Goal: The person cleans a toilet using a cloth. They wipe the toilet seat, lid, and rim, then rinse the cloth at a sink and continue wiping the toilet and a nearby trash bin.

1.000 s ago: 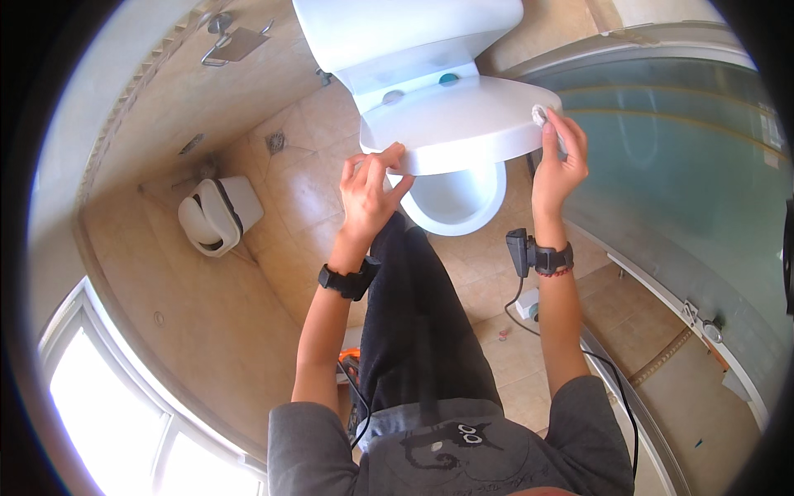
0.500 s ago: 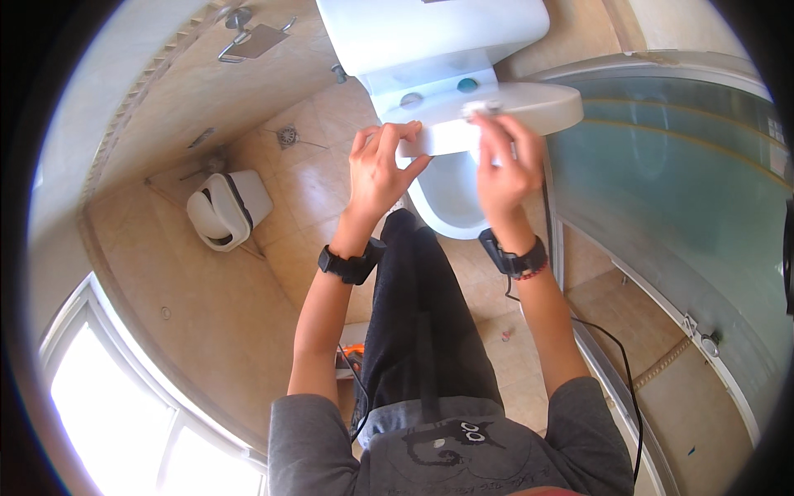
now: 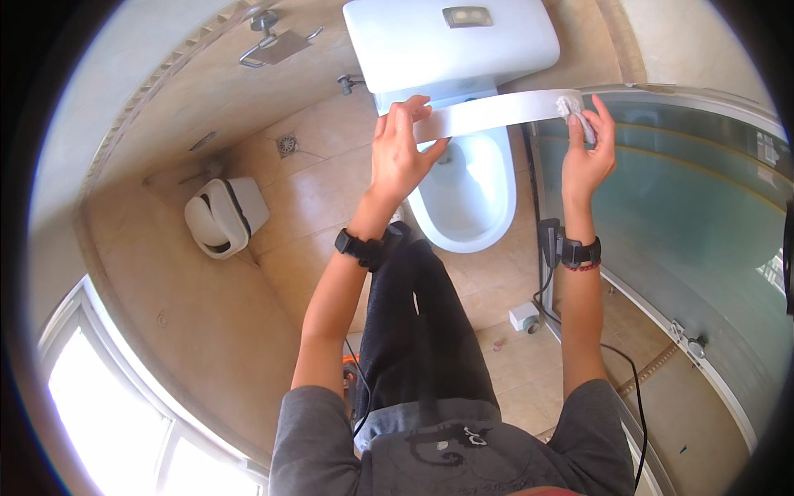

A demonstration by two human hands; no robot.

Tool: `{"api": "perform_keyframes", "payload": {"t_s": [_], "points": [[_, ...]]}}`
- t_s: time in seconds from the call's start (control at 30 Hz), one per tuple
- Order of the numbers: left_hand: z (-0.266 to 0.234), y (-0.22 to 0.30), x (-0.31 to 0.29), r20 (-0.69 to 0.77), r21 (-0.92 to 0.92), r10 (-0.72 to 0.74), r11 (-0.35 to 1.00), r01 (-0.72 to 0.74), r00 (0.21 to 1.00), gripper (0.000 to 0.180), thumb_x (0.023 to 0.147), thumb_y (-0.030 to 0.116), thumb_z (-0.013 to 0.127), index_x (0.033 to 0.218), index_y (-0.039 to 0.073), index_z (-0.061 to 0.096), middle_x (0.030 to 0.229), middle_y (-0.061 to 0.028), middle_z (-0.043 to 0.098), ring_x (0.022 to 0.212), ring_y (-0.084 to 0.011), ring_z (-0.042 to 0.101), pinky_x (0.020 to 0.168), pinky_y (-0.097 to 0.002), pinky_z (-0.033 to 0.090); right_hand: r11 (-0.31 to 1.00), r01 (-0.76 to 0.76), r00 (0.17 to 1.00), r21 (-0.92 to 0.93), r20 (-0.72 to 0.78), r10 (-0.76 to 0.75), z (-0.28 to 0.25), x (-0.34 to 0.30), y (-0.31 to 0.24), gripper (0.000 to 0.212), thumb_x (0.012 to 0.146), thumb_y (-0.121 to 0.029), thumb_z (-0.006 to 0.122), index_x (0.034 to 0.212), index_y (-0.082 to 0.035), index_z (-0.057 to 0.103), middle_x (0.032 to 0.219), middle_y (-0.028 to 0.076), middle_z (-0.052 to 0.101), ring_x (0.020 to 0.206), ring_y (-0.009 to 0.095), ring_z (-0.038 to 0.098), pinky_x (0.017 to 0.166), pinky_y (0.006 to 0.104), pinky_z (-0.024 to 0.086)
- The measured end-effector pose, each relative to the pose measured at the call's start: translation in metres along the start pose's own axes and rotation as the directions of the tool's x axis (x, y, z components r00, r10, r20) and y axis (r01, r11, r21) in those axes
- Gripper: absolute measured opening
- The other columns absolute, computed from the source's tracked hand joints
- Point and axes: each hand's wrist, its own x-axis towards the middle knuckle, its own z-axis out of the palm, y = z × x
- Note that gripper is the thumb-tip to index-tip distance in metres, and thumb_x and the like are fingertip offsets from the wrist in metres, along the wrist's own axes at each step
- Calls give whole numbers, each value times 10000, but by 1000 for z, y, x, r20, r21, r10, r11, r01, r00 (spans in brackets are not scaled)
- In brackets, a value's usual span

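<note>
A white toilet lid (image 3: 504, 109) stands raised and edge-on above the toilet bowl (image 3: 500, 215). My left hand (image 3: 401, 153) grips its left end, fingers at the upper edge and thumb below. At the opposite end, my right hand (image 3: 591, 153) pinches a crumpled whitish wad (image 3: 569, 107), which looks like cloth or tissue, against the lid's rim. My right index finger points upward, away from the wad. Water and the inside of the bowl show below the lid; the hinges are mostly hidden behind it.
The toilet tank (image 3: 447, 62) stands behind. A frosted glass shower panel (image 3: 662, 182) is close on the right. At left are a paper holder (image 3: 281, 45), a floor drain (image 3: 287, 145) and a white bin (image 3: 219, 217). A small white box (image 3: 523, 316) sits on the floor, and a black cable (image 3: 633, 372) hangs by my right arm.
My right hand has moved right with the wad to the lid's far end. The lid now appears as a narrow band, and the view has shifted, showing more of the tank and bowl.
</note>
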Motion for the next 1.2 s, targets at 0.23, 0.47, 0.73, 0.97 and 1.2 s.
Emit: {"api": "perform_keyframes", "payload": {"t_s": [0.23, 0.47, 0.73, 0.97, 1.2], "points": [[-1, -3, 12, 25, 10, 12, 1000, -12, 1000, 601, 612, 59, 721, 1137, 69, 430, 988, -73, 590, 917, -214, 588, 789, -337, 405, 911, 392, 919, -130, 20, -393, 41, -3, -17, 211, 758, -5, 586, 964, -50, 599, 895, 83, 588, 830, 246, 549, 716, 339, 448], [2, -2, 8, 44, 64, 35, 997, -38, 998, 555, 623, 46, 693, 1127, 52, 460, 1004, -70, 585, 914, -205, 587, 787, -333, 399, 799, 595, 739, 89, 331, -587, 77, -64, -51, 201, 688, 15, 543, 889, 21, 560, 873, 96, 548, 770, 243, 527, 691, 315, 454], [-4, 22, 19, 186, 233, 32, 970, -76, 982, 632, 605, 181, 747, 1149, 72, 445, 969, -63, 562, 888, -197, 557, 782, -352, 364, 911, 407, 911, 68, 43, -410, 36, 6, -15, 223, 734, 38, 551, 938, -45, 589, 846, 104, 564, 808, 271, 539, 713, 349, 438], [38, 61, 30, 163, 371, 162, 904, -213, 973, 716, 571, 379, 769, 1151, 97, 459, 1050, -76, 483, 946, -222, 478, 856, -431, 302, 967, 224, 973, 122, -78, -215, 14, 30, 62, 153, 764, 4, 566, 904, -46, 602, 855, 102, 567, 782, 274, 548, 634, 330, 461], [85, 89, 21, 53, 436, 165, 884, -172, 985, 691, 518, 340, 807, 1062, 54, 493, 939, -64, 572, 857, -258, 544, 802, -351, 378, 938, 56, 997, 342, -63, -37, -3, 12, 78, 152, 783, -16, 573, 923, -52, 619, 874, 77, 567, 766, 194, 558, 595, 277, 462]]}}
